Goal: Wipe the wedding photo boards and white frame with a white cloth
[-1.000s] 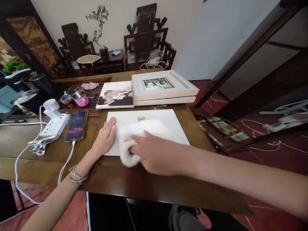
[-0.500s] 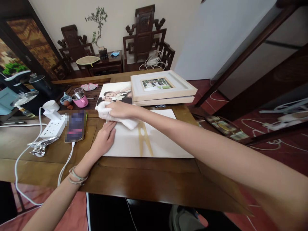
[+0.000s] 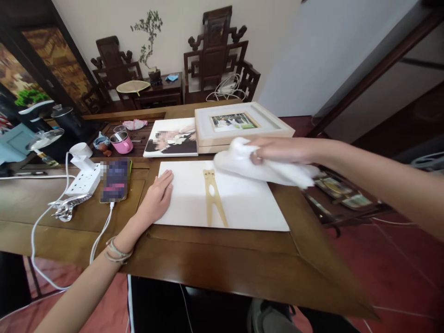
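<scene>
A white board (image 3: 183,203) lies flat on the wooden table, with a tan wooden stand (image 3: 211,196), two-legged and holed in the middle, on its top face. My left hand (image 3: 160,196) rests flat on the board's left edge, fingers stretched out. Bunched in my right hand (image 3: 268,150) is a white cloth (image 3: 239,164), slightly blurred, over the board's far right corner. Whether the cloth touches the board I cannot tell. Behind are a photo print (image 3: 171,138) and a pale framed picture (image 3: 236,125) stacked on another frame.
To the left lie a phone (image 3: 116,180) on a charging cable and a white power strip (image 3: 85,180). A pink mug (image 3: 121,142) stands farther back beside a kettle (image 3: 65,122). The table's right edge (image 3: 333,268) drops to a red tiled floor.
My right hand has swept the white cloth from the board's far left corner to its far right, uncovering the stand's top. My left hand stays on the left edge. The view shifted slightly.
</scene>
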Available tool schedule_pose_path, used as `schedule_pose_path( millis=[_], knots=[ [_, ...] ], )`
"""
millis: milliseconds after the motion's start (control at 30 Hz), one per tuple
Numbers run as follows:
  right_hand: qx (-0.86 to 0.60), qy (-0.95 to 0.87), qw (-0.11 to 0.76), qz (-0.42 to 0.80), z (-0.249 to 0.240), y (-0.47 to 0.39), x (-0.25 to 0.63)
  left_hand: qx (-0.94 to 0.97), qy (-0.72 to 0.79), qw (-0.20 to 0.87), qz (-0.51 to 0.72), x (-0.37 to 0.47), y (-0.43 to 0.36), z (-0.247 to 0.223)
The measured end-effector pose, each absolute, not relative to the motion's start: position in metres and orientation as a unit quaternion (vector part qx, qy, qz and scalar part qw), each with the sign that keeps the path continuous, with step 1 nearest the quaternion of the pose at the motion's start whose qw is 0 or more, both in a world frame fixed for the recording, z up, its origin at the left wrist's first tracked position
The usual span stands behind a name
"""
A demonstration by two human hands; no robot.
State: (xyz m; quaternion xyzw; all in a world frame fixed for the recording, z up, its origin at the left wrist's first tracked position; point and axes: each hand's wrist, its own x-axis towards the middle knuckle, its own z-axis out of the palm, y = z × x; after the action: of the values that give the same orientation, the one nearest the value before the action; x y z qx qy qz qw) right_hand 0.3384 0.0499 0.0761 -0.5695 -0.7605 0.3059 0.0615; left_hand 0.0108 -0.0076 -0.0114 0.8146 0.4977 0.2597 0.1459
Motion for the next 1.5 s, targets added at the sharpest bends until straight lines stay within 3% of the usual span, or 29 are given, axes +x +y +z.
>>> schedule_pose_path(
  millis=[200,467,833,967,1267,1367,1500],
  knots=[
    [-0.551,-0.794,0.072,0.246,0.063,0.007,0.364,0.812,0.499,0.151,0.261,0.012,-0.007,-0.011],
    [-0.484,-0.81,-0.078,0.322,0.083,-0.078,0.333,0.811,0.5,0.157,0.262,0.013,-0.007,-0.01],
    [-0.432,-0.884,0.029,0.175,0.051,0.021,0.333,0.811,0.5,0.164,0.256,0.01,-0.006,-0.01],
    [-0.434,-0.889,0.038,0.139,0.041,0.02,0.332,0.812,0.501,0.161,0.254,0.009,-0.005,-0.011],
    [-0.464,-0.839,-0.026,0.282,0.068,-0.094,0.327,0.816,0.497,0.155,0.252,0.011,-0.006,-0.011],
    [-0.464,-0.829,-0.045,0.31,0.074,-0.099,0.329,0.816,0.497,0.156,0.25,0.012,-0.007,-0.009],
    [-0.468,-0.84,-0.003,0.274,0.068,-0.067,0.33,0.816,0.496,0.158,0.25,0.012,-0.007,-0.008]
  ],
)
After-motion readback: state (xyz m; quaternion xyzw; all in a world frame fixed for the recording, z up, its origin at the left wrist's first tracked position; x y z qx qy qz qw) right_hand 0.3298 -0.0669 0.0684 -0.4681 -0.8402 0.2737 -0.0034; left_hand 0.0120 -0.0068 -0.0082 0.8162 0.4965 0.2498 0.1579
